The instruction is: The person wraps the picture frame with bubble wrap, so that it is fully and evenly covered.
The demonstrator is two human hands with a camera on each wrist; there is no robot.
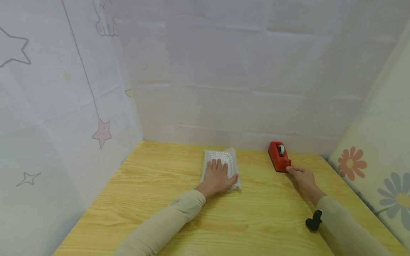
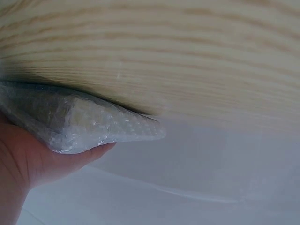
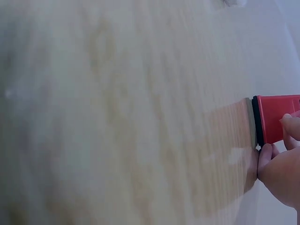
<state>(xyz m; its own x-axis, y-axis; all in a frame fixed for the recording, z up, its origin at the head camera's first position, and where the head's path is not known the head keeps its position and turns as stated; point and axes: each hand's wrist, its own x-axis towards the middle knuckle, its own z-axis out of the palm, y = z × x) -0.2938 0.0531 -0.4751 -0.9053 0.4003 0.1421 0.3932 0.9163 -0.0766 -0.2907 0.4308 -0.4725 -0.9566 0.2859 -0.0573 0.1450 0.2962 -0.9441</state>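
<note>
A flat package in bubble wrap (image 1: pixel 233 160) lies on the wooden table, left of the red tape dispenser. My left hand (image 1: pixel 217 179) rests on it palm down, with the fingers spread. In the left wrist view the bubble-wrapped package (image 2: pixel 101 126) shows edge-on against that hand. Farther right stands the red tape dispenser (image 1: pixel 277 160), holding a roll of clear tape (image 1: pixel 281 149). At its front end my right hand (image 1: pixel 303 179) pinches the end of the tape between thumb and finger; the tape itself is hard to make out. The right wrist view shows the red dispenser (image 3: pixel 274 115) beside the fingertips.
A yellowish wood-grain table (image 1: pixel 160 167) carries everything. White sheets with drawn stars and flowers (image 1: pixel 352 163) hang behind it and at both sides. A black heart-shaped piece (image 1: pixel 314 221) sits at the right sleeve.
</note>
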